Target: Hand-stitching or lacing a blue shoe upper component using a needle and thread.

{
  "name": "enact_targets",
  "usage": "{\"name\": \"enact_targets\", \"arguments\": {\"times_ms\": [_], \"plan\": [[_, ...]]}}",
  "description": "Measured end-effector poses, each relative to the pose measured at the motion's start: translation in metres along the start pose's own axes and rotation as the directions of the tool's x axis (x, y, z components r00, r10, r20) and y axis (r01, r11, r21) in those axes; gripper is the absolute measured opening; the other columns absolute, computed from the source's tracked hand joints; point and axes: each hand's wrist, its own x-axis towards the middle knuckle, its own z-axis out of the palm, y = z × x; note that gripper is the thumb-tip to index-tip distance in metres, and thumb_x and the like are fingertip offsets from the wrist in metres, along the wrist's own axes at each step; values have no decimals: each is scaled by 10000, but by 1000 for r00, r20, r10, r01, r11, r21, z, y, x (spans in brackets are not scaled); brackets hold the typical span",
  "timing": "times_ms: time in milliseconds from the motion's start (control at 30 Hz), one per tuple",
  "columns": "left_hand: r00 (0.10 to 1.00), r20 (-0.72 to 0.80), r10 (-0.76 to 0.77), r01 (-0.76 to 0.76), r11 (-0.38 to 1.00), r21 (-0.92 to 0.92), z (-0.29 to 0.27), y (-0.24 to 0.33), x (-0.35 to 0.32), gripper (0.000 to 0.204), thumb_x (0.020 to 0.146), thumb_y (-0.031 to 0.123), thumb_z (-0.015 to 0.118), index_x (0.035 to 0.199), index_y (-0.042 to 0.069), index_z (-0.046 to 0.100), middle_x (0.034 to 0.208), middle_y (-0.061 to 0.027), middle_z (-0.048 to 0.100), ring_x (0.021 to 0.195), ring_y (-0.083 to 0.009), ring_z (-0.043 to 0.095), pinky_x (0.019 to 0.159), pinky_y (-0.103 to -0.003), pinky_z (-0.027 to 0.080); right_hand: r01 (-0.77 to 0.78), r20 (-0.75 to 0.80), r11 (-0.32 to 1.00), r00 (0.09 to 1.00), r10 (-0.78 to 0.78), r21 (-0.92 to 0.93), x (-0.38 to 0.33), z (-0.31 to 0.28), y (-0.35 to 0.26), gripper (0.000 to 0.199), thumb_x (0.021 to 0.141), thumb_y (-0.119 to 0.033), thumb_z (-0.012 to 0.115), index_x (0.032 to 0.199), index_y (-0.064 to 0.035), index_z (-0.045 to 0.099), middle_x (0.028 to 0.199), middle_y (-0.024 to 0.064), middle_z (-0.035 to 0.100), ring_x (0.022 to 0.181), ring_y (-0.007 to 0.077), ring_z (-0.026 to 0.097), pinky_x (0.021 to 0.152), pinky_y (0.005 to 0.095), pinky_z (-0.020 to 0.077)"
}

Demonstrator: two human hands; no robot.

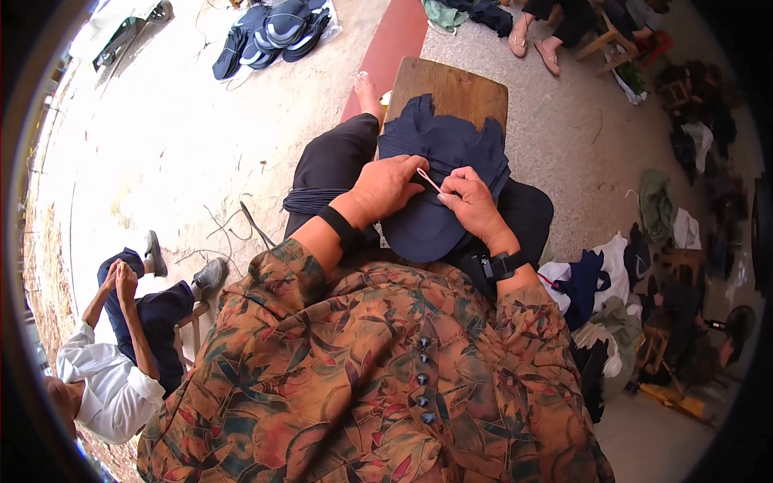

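My left hand (386, 191) and my right hand (473, 208) are close together over my lap, fingers pinched. Between them stretches a thin, pale pink loop of cord or band (430, 180), one end at each hand's fingertips. Beneath lies a stack of navy cloth pieces (455, 141) with ragged far edges. A rounded navy piece (423, 233) hangs toward me under my hands. The stack rests on the near part of a wooden bench (451, 80) between my legs. What my fingertips cover is hidden.
A bundle of dark cord (322, 200) lies over my left thigh. Rounded navy pieces (282, 28) are piled on the ground ahead. A person in a white shirt (113, 378) sits at left. Heaped clothes (604, 278) and a small fan (737, 326) are at right.
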Motion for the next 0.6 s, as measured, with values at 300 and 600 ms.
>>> {"name": "enact_targets", "arguments": {"times_ms": [300,600], "plan": [[990,100,-97,91,994,62,-5,3,5,204,787,197,691,920,94,577,868,-89,633,839,-294,629,705,-377,496,50,44,992,998,-45,-120,1,0,-5,98,759,-129,708,800,-73,639,929,74,569,913,271,570,780,370,449],[993,24,-118,118,993,-5,-1,-1,-1,276,778,197,712,974,67,568,831,-101,622,820,-305,624,694,-387,482,200,-61,963,975,-214,-182,-9,7,-6,87,778,-103,677,799,-39,622,932,80,573,857,254,581,736,343,449]]}}
